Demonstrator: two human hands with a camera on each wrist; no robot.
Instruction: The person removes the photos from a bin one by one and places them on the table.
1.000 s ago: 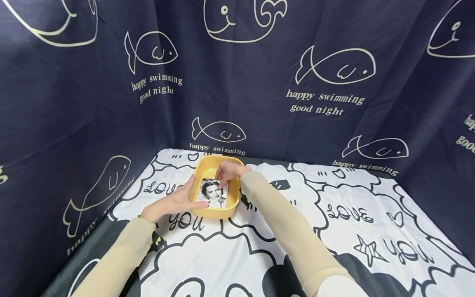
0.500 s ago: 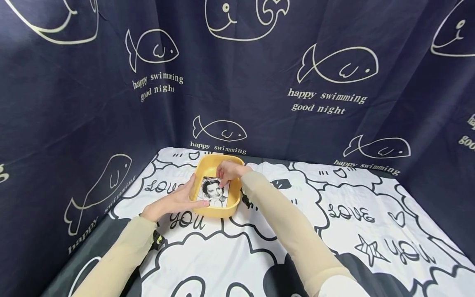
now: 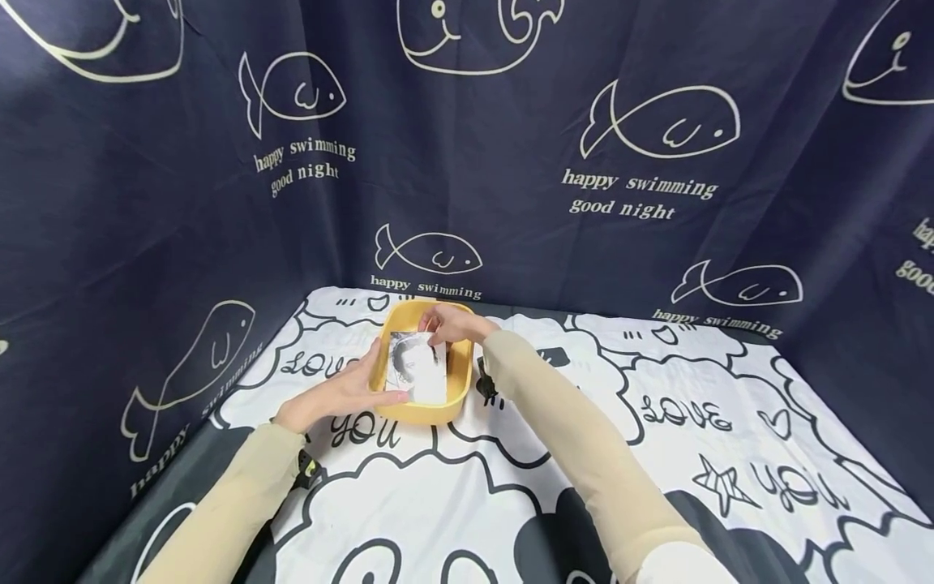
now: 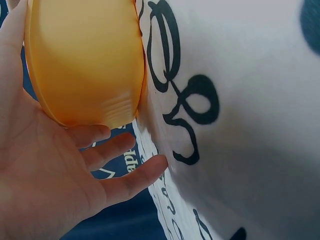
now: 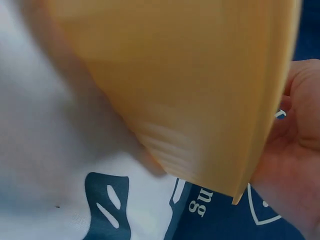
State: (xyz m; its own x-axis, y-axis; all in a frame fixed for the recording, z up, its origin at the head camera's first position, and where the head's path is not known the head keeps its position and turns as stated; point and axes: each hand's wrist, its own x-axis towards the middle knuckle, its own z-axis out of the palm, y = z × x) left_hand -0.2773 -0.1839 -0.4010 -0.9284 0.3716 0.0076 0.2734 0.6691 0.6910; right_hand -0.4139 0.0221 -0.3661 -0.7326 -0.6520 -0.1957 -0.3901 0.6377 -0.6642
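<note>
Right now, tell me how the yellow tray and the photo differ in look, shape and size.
The yellow tray is one plain color, while the photo is black and white and partly washed out. The yellow tray has raised walls and rounded corners; the photo is flat with square corners. The yellow tray is larger, its rim surrounding the photo. Both are longer than wide.

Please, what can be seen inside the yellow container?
Inside the yellow container is a black-and-white picture card. The right hand covers its upper right corner; the left hand overlaps its lower left corner. Anything beneath the card is hidden.
</note>
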